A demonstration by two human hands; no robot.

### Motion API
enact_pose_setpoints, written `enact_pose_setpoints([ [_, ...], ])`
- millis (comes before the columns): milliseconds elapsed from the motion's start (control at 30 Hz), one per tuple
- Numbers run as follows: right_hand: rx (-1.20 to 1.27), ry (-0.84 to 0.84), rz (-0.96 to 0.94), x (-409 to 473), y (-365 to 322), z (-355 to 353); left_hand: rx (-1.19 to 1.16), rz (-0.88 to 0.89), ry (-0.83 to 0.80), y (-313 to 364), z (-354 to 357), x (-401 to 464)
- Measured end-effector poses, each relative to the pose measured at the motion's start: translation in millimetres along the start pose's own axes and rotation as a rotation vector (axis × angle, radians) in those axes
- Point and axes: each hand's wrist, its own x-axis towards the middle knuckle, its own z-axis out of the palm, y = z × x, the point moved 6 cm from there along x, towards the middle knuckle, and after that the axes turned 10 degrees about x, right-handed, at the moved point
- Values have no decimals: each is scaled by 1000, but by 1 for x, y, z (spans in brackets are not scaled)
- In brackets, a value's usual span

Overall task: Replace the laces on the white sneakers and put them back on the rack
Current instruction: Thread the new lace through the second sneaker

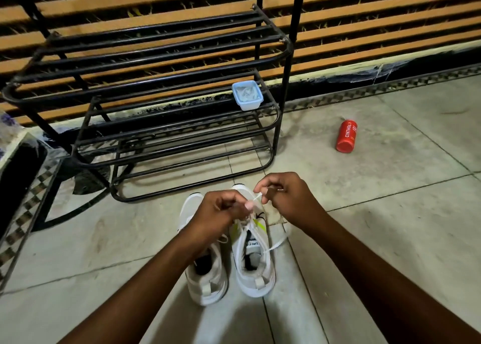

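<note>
- while both hands work above the right sneaker (pixel 253 252), a short stretch of white lace (pixel 256 197) runs between them, rising from the left hand (pixel 221 211) up and across to the right hand (pixel 283 198).
- the left hand pinches the lace with curled fingers just over the eyelet area; the right hand pinches the far end of that stretch, fingers curled in too.
- the right sneaker stands on the tiled floor (pixel 390 213), its long axis running from the heel near the person to the toe pointing at the rack (pixel 156 104); the left sneaker (pixel 205 265) stands just beside it, parallel.
- another stretch of lace trails off the right sneaker's outer side onto the floor, under the right forearm.
- judged from this, lacing of the right sneaker is in hand, and the next pull would go along the lace's line, away from the shoe toward the right hand, with the left hand nearer the eyelets to steady it.
- the rack stands just beyond the toes, a small blue tub (pixel 247 95) on one shelf; a red can (pixel 346 136) lies well apart to the right.
</note>
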Motion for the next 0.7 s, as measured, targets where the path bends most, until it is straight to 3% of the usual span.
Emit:
enact_pose_setpoints([
  [333,-58,-163,-33,5,6,18,455,66,278,-10,-12,-2],
  [600,-261,-60,-163,10,-5,21,412,16,300,-7,-14,-4],
  [700,-383,-106,-258,9,-6,28,206,-44,269,-15,-15,-3],
])
